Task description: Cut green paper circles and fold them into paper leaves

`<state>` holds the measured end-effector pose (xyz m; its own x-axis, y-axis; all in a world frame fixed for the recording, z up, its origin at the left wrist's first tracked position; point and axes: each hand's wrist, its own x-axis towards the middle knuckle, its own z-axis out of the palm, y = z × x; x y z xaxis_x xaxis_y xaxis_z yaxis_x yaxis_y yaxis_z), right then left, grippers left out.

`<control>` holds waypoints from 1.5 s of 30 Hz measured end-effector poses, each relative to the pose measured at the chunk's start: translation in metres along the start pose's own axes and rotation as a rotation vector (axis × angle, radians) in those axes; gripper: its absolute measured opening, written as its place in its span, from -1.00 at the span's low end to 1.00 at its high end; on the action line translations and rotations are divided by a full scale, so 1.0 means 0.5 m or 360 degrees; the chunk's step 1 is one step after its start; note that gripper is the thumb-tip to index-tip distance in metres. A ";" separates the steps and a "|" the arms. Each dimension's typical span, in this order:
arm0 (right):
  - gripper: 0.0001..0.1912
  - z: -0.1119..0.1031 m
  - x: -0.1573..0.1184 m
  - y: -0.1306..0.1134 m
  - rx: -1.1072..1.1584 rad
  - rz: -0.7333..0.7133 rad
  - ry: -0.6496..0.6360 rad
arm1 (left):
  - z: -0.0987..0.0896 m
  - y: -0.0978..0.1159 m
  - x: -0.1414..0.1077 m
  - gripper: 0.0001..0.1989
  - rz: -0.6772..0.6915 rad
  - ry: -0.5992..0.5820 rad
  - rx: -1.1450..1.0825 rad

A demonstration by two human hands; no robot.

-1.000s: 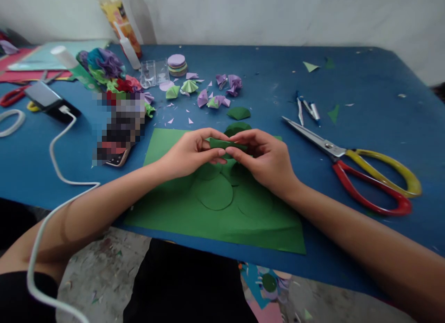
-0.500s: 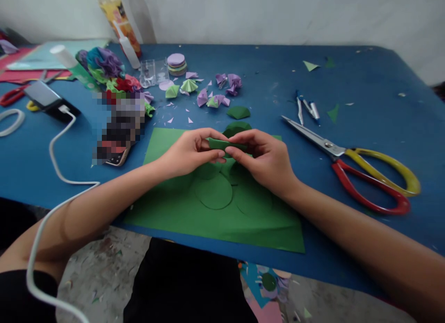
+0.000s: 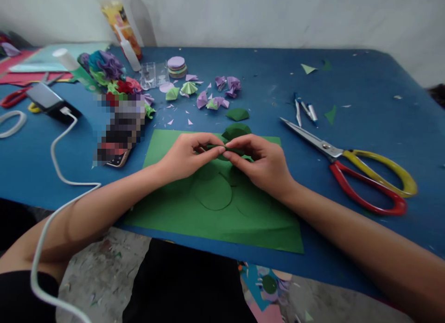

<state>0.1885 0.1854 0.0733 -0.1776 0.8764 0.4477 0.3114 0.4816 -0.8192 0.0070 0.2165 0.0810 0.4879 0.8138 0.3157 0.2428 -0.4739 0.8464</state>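
Note:
Between both hands is a small folded green paper piece (image 3: pixel 235 149), seen nearly edge-on. My left hand (image 3: pixel 191 156) pinches its left end, and my right hand (image 3: pixel 262 161) pinches it from the right, the fingertips of both hands nearly touching. Beneath them lies a green paper sheet (image 3: pixel 208 225) with a circle outline on it. Two folded dark green pieces lie just beyond my hands, one at the sheet's far edge (image 3: pixel 236 130) and one farther back (image 3: pixel 238 114).
Large scissors (image 3: pixel 326 147) with red and yellow handles and a compass (image 3: pixel 306 110) lie at the right. A phone (image 3: pixel 121 133), a white cable (image 3: pixel 55 161), a glue bottle (image 3: pixel 128 52) and crumpled paper flowers (image 3: pixel 104 68) are at the left. Purple folded pieces (image 3: pixel 233 85) sit behind.
The green piece has tilted from showing its face to nearly edge-on. Both hands still pinch it, with their fingertips slightly lower and closer together.

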 end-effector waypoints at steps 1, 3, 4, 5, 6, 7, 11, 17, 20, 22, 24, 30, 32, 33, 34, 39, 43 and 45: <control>-0.93 0.000 0.000 0.000 -0.0001 0.0003 -0.0004 | 0.000 0.000 0.000 -0.87 0.0023 0.0003 0.0009; -0.93 -0.001 0.000 -0.002 0.0000 0.0017 -0.0012 | 0.001 -0.001 0.000 -0.88 0.0071 0.0020 0.0030; -0.93 -0.001 0.000 -0.002 -0.0005 0.0024 -0.0016 | 0.001 -0.001 0.001 -0.89 0.0097 0.0034 0.0043; -0.93 -0.001 0.000 -0.003 -0.0015 0.0028 -0.0019 | 0.001 -0.001 0.001 -0.90 0.0123 0.0049 0.0056; -0.92 -0.002 0.001 -0.004 -0.0029 0.0028 -0.0023 | 0.001 -0.002 0.000 -0.90 0.0151 0.0059 0.0071; -0.92 -0.003 0.001 -0.005 -0.0043 0.0023 -0.0026 | 0.001 -0.002 0.000 -0.91 0.0180 0.0065 0.0086; -0.91 -0.007 0.002 -0.009 -0.0135 -0.0014 -0.0059 | 0.001 -0.002 -0.002 -0.91 0.0269 0.0062 0.0151; -0.90 -0.010 0.002 -0.006 -0.0261 -0.0075 -0.0078 | -0.005 0.002 -0.001 -0.88 0.0165 0.0035 0.0164; -0.87 -0.007 0.001 -0.001 -0.0245 -0.0036 -0.0020 | -0.012 0.004 0.001 -0.83 0.0066 0.0043 0.0229; -0.81 -0.005 0.000 0.001 -0.0236 0.0004 -0.0016 | -0.016 0.004 0.002 -0.78 0.0047 0.0053 0.0302; -0.79 -0.004 -0.001 0.002 -0.0197 0.0040 -0.0029 | -0.019 0.001 0.003 -0.73 0.0052 0.0046 0.0368; -0.85 -0.003 0.000 0.003 0.0005 0.0153 0.0001 | -0.029 -0.014 0.008 -0.67 0.0451 -0.0006 0.0569; -0.86 -0.002 0.002 0.003 0.0092 0.0200 0.0027 | -0.032 -0.017 0.008 -0.57 0.0715 -0.0077 0.0744; -0.86 -0.002 0.003 0.002 0.0125 0.0219 0.0029 | -0.034 -0.018 0.008 -0.57 0.0796 -0.0120 0.0832; -0.86 -0.002 0.004 0.002 0.0148 0.0232 0.0025 | -0.034 -0.019 0.008 -0.61 0.0830 -0.0153 0.0900; -0.83 -0.005 0.004 0.000 0.0166 0.0241 -0.0047 | -0.032 -0.015 0.006 -0.72 0.0677 -0.0101 0.0865; -0.79 -0.007 0.002 0.000 0.0100 0.0241 -0.0133 | -0.028 -0.002 0.004 -0.73 0.0459 -0.0136 0.0575; -0.77 -0.006 0.002 0.000 0.0079 0.0249 -0.0138 | -0.026 0.005 0.004 -0.74 0.0280 -0.0152 0.0372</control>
<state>0.1912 0.1861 0.0749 -0.2114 0.9357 0.2826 0.2954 0.3367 -0.8941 -0.0023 0.2215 0.0891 0.6138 0.6822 0.3973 0.3286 -0.6784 0.6571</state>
